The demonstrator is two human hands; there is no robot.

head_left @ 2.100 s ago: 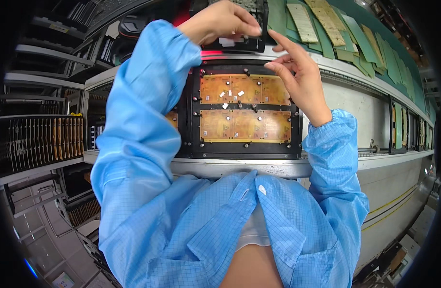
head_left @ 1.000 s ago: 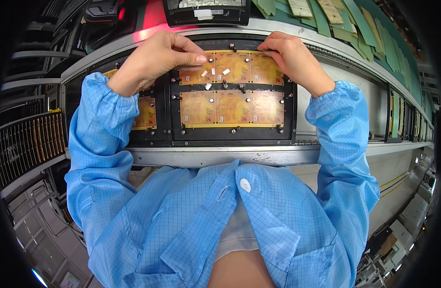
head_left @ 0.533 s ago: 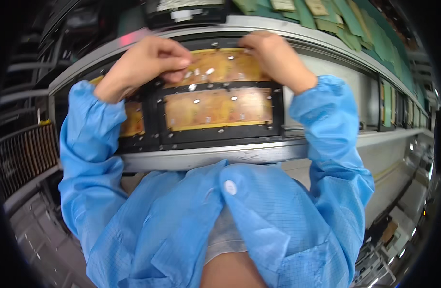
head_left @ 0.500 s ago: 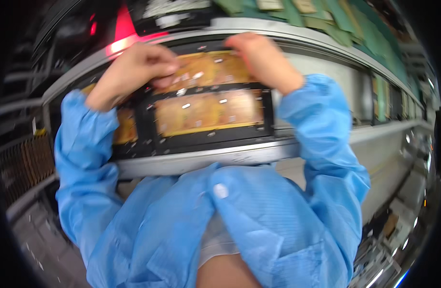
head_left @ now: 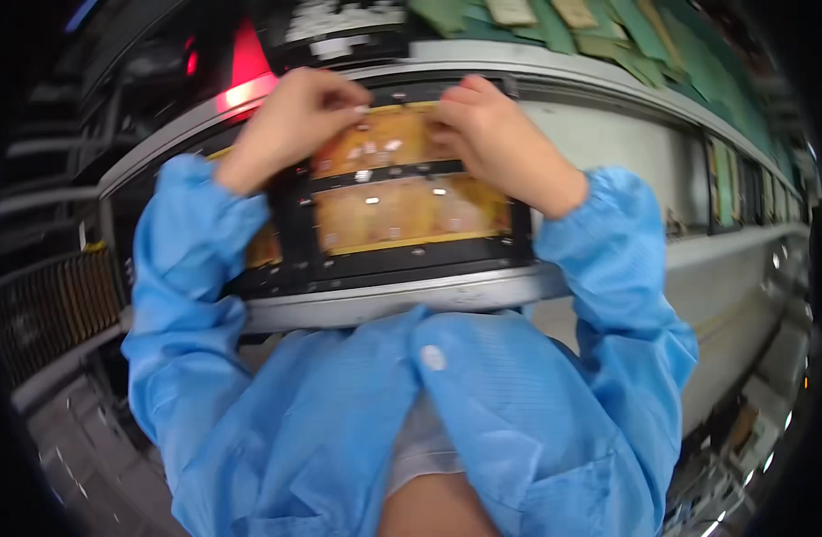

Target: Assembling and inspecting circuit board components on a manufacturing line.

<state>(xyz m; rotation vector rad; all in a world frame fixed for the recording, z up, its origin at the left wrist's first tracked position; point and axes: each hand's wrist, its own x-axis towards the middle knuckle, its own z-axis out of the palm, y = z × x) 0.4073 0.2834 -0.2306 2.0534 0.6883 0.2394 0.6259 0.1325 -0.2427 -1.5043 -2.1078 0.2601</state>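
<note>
My left hand [head_left: 295, 125] is over the far left corner of an amber, translucent sheet panel [head_left: 398, 127], with thumb and index finger pinched together. A small pale spot shows at those fingertips, too blurred to name. Over the same panel's right part, my right hand [head_left: 509, 148] has its fingers curled inward and closed. Whatever they grip, if anything, is hidden. The panel lies in a black frame [head_left: 295, 215] with small shiny fasteners. A second amber panel [head_left: 411, 215] sits in the nearer opening, untouched by either hand.
The frame rests between metal rails; the near rail [head_left: 402, 297] runs along my front. A pale flat surface [head_left: 617, 161] lies to the right. Green sheets [head_left: 554, 31] hang beyond the far rail, near a glowing red light [head_left: 248, 89]. A slotted rack [head_left: 57, 300] stands at left.
My left hand has shifted rightward and a little farther away, up to the panel's far edge. My right hand has come nearer from the far edge, its fingers curling over the panel.
</note>
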